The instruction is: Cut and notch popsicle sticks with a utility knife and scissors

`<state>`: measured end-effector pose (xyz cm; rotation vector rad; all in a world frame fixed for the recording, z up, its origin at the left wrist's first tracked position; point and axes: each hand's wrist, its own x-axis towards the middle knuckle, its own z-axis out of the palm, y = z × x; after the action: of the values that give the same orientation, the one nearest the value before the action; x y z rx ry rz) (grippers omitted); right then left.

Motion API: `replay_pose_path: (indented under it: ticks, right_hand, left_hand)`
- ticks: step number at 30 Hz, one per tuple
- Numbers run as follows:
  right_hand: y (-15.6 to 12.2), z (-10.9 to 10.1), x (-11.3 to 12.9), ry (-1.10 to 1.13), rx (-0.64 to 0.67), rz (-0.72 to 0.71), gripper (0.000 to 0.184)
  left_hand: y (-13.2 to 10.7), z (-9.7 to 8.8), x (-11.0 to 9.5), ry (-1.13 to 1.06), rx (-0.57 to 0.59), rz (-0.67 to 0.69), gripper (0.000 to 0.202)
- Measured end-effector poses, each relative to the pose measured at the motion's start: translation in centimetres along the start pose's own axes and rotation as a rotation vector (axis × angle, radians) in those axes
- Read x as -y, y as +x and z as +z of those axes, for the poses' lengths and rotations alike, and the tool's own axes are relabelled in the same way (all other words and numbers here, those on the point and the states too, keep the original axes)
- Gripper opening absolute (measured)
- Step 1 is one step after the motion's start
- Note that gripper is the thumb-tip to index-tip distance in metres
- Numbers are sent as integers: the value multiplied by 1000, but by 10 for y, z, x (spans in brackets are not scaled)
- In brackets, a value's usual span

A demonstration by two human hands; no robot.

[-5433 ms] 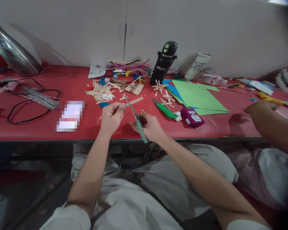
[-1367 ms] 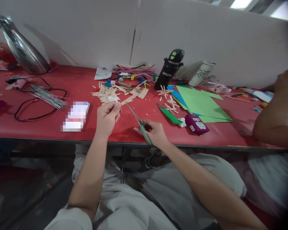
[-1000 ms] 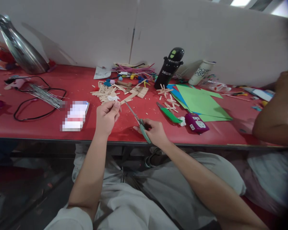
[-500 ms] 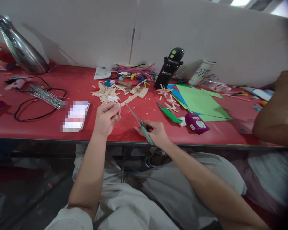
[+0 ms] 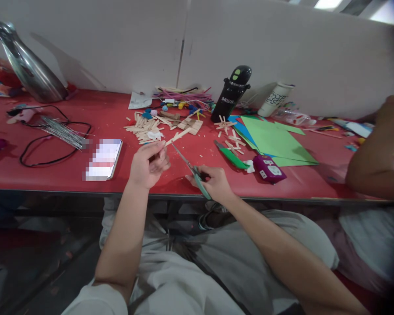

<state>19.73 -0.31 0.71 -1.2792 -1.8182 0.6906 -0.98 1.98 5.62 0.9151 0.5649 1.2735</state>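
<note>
My left hand (image 5: 149, 164) is pinched at thumb and forefinger, its other fingers loosely curled, above the red table. A short pale wooden stick (image 5: 170, 141) pokes out to the right from those fingertips; most of its near end is hidden. My right hand (image 5: 213, 181) grips a pair of scissors (image 5: 197, 178) with green handles. Their thin blades point up and left, the tip close to the stick, and look nearly closed. Beyond my left hand lies a heap of small wooden sticks (image 5: 143, 127), with a flat wooden piece (image 5: 194, 126) beside it.
A phone (image 5: 103, 159) lies left of my hands, near a wire bundle (image 5: 61, 131). To the right are a green-handled cutter (image 5: 233, 157), a purple packet (image 5: 269, 169) and green paper sheets (image 5: 276, 140). A black bottle (image 5: 230, 96) stands behind. Another person's arm (image 5: 371, 162) rests at far right.
My left hand has turned slightly and its lower fingers have loosened outward. The stick at its fingertips has shifted a little. My right hand and the scissors have barely moved.
</note>
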Motion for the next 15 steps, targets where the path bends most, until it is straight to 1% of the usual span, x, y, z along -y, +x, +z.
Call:
replay_pose_path:
  ticks: [4,8,12,15]
  right_hand:
    - [0,-3,-1,16,10,19,50]
    - [1,-6,-1,21,32,39,50]
    - [1,-8,0,40,46,41,49]
    - [2,-10,-1,65,40,27,49]
  left_hand:
    - [2,-2,3,33,-18,42,33]
    - [4,-2,8,87,-63,161,35]
    - [7,-4,15,207,-141,295,42]
    - [8,-8,19,290,-173,347,44]
